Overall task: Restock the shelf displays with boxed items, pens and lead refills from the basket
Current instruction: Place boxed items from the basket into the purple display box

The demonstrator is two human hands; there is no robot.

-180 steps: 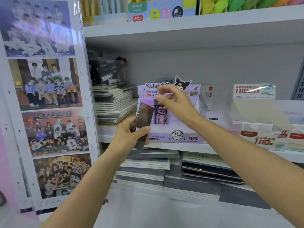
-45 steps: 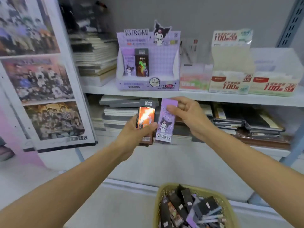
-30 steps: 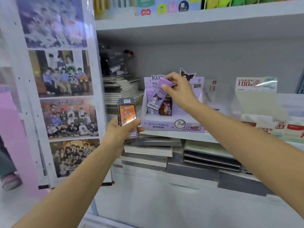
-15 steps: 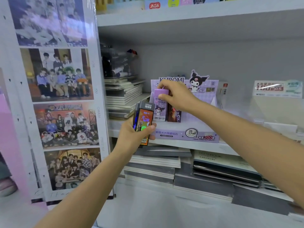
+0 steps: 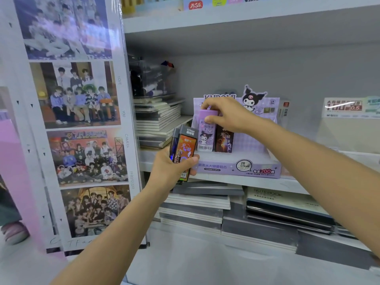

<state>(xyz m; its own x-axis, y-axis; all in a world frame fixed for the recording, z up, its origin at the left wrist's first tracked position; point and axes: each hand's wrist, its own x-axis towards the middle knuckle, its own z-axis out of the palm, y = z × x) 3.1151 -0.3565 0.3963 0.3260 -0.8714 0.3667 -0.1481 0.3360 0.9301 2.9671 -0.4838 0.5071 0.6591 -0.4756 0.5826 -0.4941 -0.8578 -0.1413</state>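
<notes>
A purple Kuromi display box (image 5: 246, 167) stands on the middle shelf. My right hand (image 5: 226, 116) grips the top of a purple lead refill box (image 5: 205, 134), which stands upright at the left of the display. A dark lead refill box (image 5: 224, 141) stands right beside it in the display. My left hand (image 5: 174, 167) is shut on orange-and-black Ultraman refill boxes (image 5: 184, 150), held just in front of the display's left corner. The basket is out of view.
Stacked notebooks (image 5: 160, 122) lie left of the display and more notebooks (image 5: 205, 204) fill the shelf below. White lead refill displays (image 5: 349, 112) stand to the right. A poster board of group photos (image 5: 82, 124) stands at the left.
My right hand has lowered the purple box from a tilt above the display to upright inside it. My left hand has risen slightly towards the display.
</notes>
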